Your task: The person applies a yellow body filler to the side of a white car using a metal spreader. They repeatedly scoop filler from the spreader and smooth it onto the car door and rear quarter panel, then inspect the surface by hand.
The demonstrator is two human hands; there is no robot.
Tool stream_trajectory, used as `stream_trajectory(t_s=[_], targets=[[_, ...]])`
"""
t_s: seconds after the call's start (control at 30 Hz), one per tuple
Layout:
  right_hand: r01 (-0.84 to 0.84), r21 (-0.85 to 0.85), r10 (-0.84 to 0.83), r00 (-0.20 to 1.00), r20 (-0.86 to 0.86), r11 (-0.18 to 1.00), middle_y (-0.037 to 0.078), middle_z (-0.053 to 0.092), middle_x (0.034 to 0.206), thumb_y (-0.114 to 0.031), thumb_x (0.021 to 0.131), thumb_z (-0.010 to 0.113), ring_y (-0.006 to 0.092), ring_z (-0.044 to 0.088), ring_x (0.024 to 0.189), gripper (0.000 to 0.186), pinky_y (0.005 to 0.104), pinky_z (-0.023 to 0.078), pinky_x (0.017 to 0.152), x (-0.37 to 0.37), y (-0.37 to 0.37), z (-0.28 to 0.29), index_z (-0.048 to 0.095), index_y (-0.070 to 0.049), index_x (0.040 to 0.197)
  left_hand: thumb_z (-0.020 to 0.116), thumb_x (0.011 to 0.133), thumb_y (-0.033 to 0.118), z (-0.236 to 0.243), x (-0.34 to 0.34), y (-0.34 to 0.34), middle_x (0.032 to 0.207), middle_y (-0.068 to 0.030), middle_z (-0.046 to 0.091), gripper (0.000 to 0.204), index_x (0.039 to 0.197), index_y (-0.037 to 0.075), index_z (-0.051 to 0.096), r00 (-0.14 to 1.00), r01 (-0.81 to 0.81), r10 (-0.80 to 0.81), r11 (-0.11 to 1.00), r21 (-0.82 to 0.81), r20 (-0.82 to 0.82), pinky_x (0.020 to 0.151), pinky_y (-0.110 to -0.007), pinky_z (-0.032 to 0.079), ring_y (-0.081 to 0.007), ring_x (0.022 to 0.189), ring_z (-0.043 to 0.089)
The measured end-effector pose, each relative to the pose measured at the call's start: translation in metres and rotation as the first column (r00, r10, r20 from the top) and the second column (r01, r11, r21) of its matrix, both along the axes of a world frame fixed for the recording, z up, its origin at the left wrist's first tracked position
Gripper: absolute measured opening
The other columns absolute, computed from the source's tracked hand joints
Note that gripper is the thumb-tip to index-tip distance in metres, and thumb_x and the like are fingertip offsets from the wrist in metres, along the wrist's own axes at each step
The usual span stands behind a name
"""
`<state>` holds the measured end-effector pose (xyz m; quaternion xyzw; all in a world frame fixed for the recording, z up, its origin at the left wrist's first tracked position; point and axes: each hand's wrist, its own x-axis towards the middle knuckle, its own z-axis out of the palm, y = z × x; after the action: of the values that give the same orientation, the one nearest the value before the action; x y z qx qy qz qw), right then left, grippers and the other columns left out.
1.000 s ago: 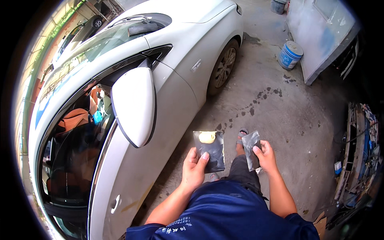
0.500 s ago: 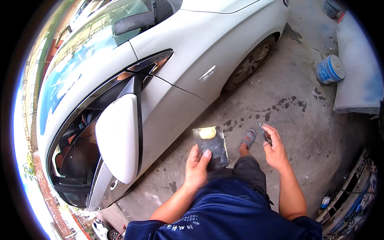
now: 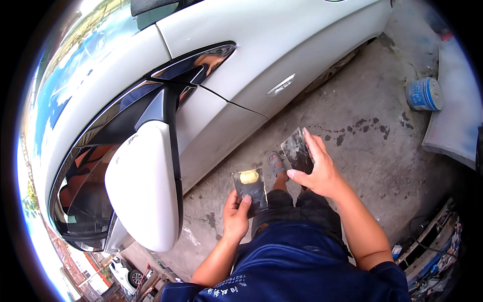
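My left hand (image 3: pixel 236 215) grips a dark rectangular plate (image 3: pixel 257 194) with a blob of yellow paste (image 3: pixel 249 176) near its upper edge; the thumb lies on its face. Slightly higher and to the right, my right hand (image 3: pixel 321 170) holds a second dark plate (image 3: pixel 294 148) with smudged pale marks, tilted, fingers along its far edge. Just left of both hands is the white side mirror (image 3: pixel 138 191) of a white car (image 3: pixel 241 60), whose body panels and dark window fill the upper left.
A blue and white bucket (image 3: pixel 422 95) stands at the right beside a pale sheet panel (image 3: pixel 453 126). Car parts and scrap (image 3: pixel 425 246) are piled at the lower right. Another white car (image 3: pixel 121 272) shows at the lower left. My sandalled foot (image 3: pixel 275 163) is on stained concrete.
The view has turned, bringing the car's side closer and across the top. My right hand has risen and turned its plate upward and leftward, while my left hand still holds the pasted plate.
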<state>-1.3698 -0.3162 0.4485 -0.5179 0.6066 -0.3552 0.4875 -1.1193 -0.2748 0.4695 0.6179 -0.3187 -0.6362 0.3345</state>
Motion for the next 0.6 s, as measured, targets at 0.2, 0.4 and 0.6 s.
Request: stream_trajectory(t_s=[0.2, 0.4, 0.6], targets=[[-0.169, -0.317, 0.145, 0.985, -0.098, 0.933, 0.023, 0.028, 0.144, -0.025, 0.066, 0.079, 0.0394, 0.038, 0.127, 0.089, 0.0438, 0.032, 0.107, 0.068, -0.071, 0.003, 0.031, 0.002, 0.136, 0.051, 0.095, 0.006, -0.026, 0.047, 0.009, 0.101, -0.0038, 0.063, 0.027, 0.121, 0.000, 0.053, 0.992, 0.006, -0.007, 1.000, 0.010, 0.128, 0.081, -0.024, 0.047, -0.0080, 0.088, 0.058], [-0.208, -0.474, 0.142, 0.975, -0.170, 0.855, 0.024, 0.026, 0.146, -0.023, 0.064, 0.078, 0.0414, 0.037, 0.124, 0.087, 0.0477, 0.032, 0.105, 0.103, -0.102, 0.004, 0.033, 0.003, 0.133, 0.052, 0.095, 0.006, -0.035, 0.064, 0.007, 0.100, -0.0040, 0.064, 0.028, 0.122, -0.001, 0.052, 0.993, 0.000, -0.006, 0.999, 0.054, 0.117, 0.080, -0.023, 0.047, -0.0082, 0.086, 0.059], [-0.155, -0.487, 0.100, 0.986, -0.137, 0.859, 0.024, 0.030, 0.144, -0.020, 0.062, 0.080, 0.0418, 0.039, 0.124, 0.089, 0.0458, 0.032, 0.106, 0.109, -0.105, -0.003, 0.032, 0.002, 0.133, 0.052, 0.094, 0.005, -0.038, 0.072, 0.005, 0.103, -0.0047, 0.064, 0.030, 0.123, -0.001, 0.052, 0.997, -0.026, 0.024, 0.999, 0.034, 0.078, 0.083, -0.024, 0.047, -0.0094, 0.090, 0.059]])
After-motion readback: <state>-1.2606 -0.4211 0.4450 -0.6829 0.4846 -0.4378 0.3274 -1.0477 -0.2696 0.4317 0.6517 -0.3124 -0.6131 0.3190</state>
